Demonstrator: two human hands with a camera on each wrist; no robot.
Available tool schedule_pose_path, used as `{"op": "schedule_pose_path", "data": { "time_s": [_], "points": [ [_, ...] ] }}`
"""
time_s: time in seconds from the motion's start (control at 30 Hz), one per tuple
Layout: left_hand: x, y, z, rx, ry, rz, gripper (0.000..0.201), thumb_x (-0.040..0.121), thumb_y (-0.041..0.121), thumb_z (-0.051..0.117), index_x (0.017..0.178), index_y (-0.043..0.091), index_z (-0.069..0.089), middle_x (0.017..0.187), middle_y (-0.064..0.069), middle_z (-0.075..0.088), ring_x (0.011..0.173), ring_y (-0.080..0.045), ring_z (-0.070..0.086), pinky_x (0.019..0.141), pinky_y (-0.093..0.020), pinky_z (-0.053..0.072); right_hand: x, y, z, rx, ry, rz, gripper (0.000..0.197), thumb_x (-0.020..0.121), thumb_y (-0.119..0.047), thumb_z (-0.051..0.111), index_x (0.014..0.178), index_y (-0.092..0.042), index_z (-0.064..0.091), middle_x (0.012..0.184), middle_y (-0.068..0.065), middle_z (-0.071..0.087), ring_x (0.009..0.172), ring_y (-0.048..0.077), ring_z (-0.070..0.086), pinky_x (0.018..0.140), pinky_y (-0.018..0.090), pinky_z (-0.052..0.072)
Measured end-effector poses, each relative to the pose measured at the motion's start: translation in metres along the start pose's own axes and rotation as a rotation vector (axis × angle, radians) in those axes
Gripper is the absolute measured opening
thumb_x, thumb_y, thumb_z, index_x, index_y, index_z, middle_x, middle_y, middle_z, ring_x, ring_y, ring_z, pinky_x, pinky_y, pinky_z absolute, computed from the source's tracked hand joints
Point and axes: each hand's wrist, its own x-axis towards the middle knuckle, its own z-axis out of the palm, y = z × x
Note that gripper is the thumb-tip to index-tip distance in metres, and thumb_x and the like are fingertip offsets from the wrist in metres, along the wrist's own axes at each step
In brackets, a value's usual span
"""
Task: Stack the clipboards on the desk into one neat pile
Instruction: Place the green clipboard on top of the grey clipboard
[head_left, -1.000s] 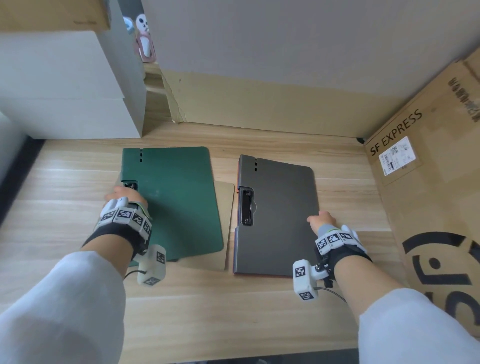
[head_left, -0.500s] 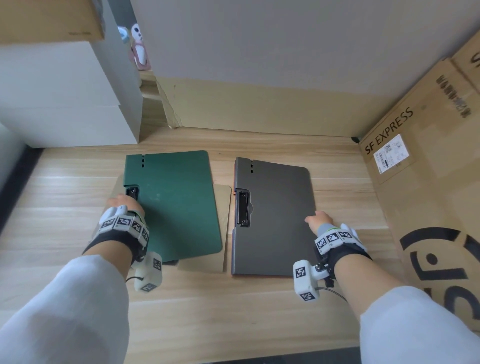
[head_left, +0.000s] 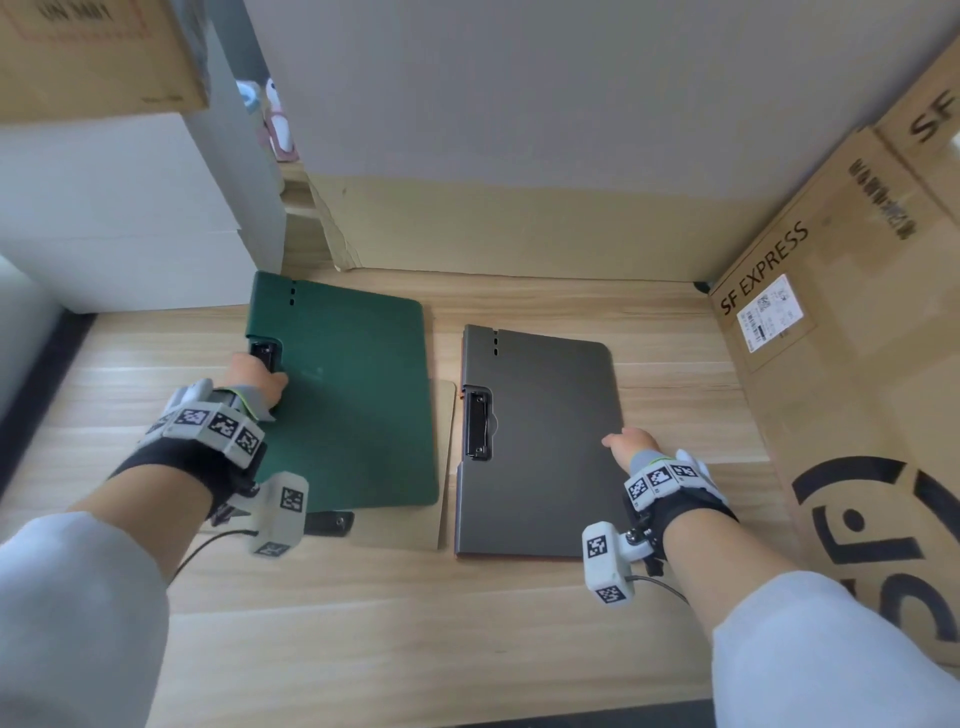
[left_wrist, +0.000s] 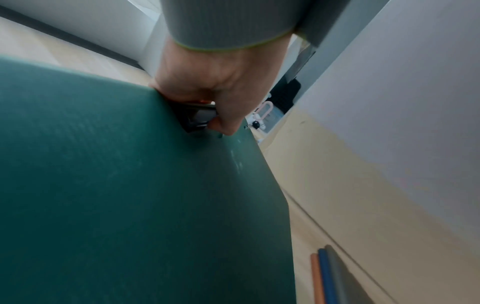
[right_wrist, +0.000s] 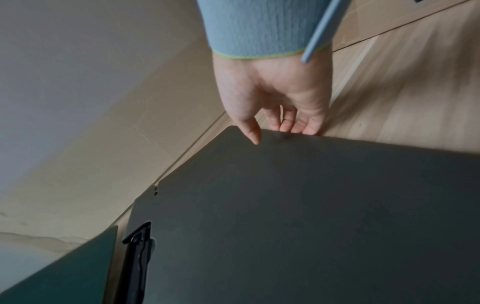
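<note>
Two clipboards lie side by side on the wooden worktop (head_left: 519, 649), long axes running from the lower edge of the frame toward the upper edge, clips on their left-hand edges. The green clipboard (head_left: 353, 405) sits left of centre in the head view, over a tan board (head_left: 400, 535) that shows past its lower right corner; the grey clipboard (head_left: 540, 441) sits right of centre, just beside it and apart by a narrow strip. The left hand (head_left: 254, 379) is clamped on the green clipboard at its left edge, thumb on top by the black clip (left_wrist: 197, 117), and that edge looks lifted in the left wrist view. The right hand (head_left: 631, 447) rests at the grey clipboard's right edge, thumb (right_wrist: 252, 131) on top and fingers (right_wrist: 298, 125) curled past the rim; whether they pinch the board cannot be told. The grey clipboard lies to the right of the left grip, so the likely move carries the green board rightward, long axes kept parallel. A cardboard box (head_left: 852, 364) fills the right of the frame.
</note>
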Motion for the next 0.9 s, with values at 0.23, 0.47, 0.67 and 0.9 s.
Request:
{"op": "schedule_pose_path", "data": {
  "time_s": [0.23,0.47,0.67,0.9],
  "points": [
    [-0.044,0.058,0.019,-0.002,-0.121,0.168,0.042,0.093,0.012,0.051,0.125,-0.016,0.046,0.110,-0.030,0.058,0.092,-0.035,0.055,0.076,-0.041,0.042,-0.005,-0.002,-0.007,0.012,-0.060,-0.008,0.055,0.095,-0.023,0.044,0.146,-0.010,0.031,0.152,0.010,0.036,0.136,0.031,0.040,0.108,0.034,0.034],
    [-0.092,0.105,0.101,0.012,-0.288,0.177,0.052,0.094,0.016,0.051,0.136,-0.009,0.034,0.134,-0.026,0.052,0.123,-0.037,0.053,0.101,-0.041,0.042,0.001,0.007,-0.013,0.137,-0.153,-0.045,0.055,0.095,-0.030,0.042,0.144,-0.007,0.034,0.151,0.011,0.037,0.137,0.033,0.037,0.113,0.043,0.032],
    [-0.118,0.119,0.147,0.074,-0.298,0.114,0.049,0.094,0.017,0.050,0.135,-0.004,0.033,0.139,-0.023,0.044,0.129,-0.038,0.046,0.108,-0.043,0.039,0.001,0.012,-0.014,0.180,-0.175,-0.077,0.054,0.096,-0.030,0.040,0.145,-0.007,0.034,0.151,0.010,0.036,0.137,0.031,0.037,0.113,0.042,0.033],
    [-0.132,0.121,0.171,0.199,-0.247,0.113,0.047,0.098,0.017,0.043,0.138,-0.004,0.031,0.141,-0.019,0.037,0.131,-0.031,0.039,0.111,-0.036,0.034,0.003,0.015,-0.014,0.194,-0.158,-0.114,0.055,0.094,-0.029,0.045,0.144,-0.007,0.035,0.150,0.010,0.039,0.137,0.030,0.039,0.114,0.042,0.033]
  ]
}}
